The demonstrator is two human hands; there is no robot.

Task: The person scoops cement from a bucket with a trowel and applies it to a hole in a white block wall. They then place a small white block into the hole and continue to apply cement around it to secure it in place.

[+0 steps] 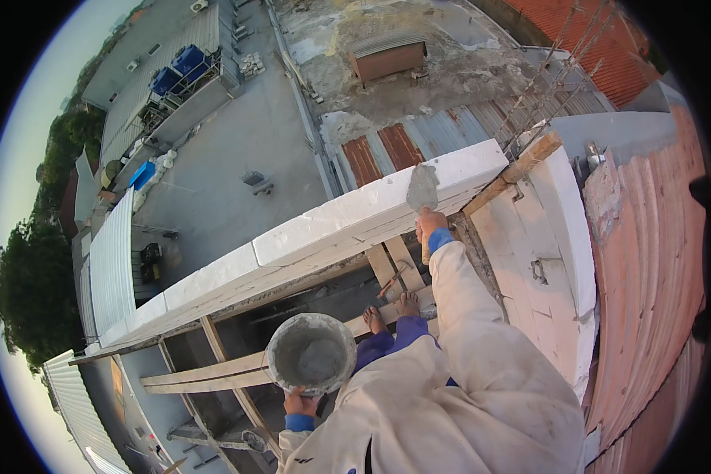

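Note:
My right hand (pixel 430 224) is closed round the handle of a trowel, whose mortar-smeared blade (pixel 423 188) is over the white block wall (pixel 332 225), near its right end. Whether the blade touches the blocks, I cannot tell. A grey, mortar-stained bucket (pixel 281 346) hangs low on my left side. My left hand (pixel 299 402) grips its near edge, with the fingers partly hidden. Grey mortar (pixel 321 360) lies at the bottom of the bucket.
My bare feet (pixel 375 320) stand on wooden planks (pixel 205 377) above a dark gap. A hammer (pixel 393 281) lies on boards by the wall. A timber post (pixel 517 174) leans at the wall's right end. Beyond are lower roofs and rusty metal sheets (pixel 399 146).

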